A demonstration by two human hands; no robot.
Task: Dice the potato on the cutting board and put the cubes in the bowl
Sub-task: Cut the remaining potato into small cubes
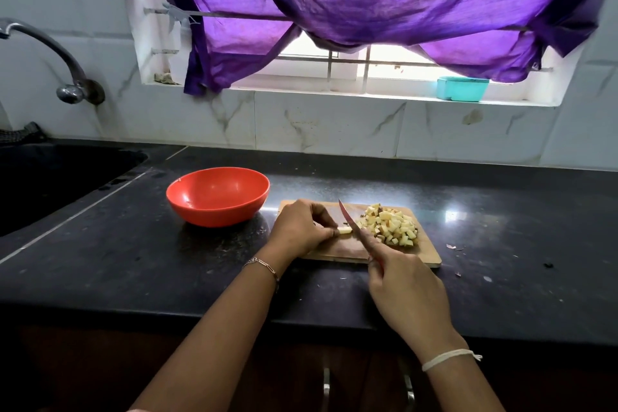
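Lying on the cutting board (334, 252), the last potato strip (344, 230) is pinched at its nine o'clock end by the left hand (301, 227) while the right hand (404, 288) grips the knife (351, 222) across it, with cubes (391, 224) heaped at three o'clock and the bowl (217, 196) at ten o'clock holding none, so dicing looks nearly done, the transfer is not begun, and no writing is legible.

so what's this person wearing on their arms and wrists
Both forearms are bare as far as the frame shows. The left hand has a thin silver-coloured chain-link bracelet at its wrist. The right hand has a white thread band tied round its wrist, with short loose ends sticking out at the knot.
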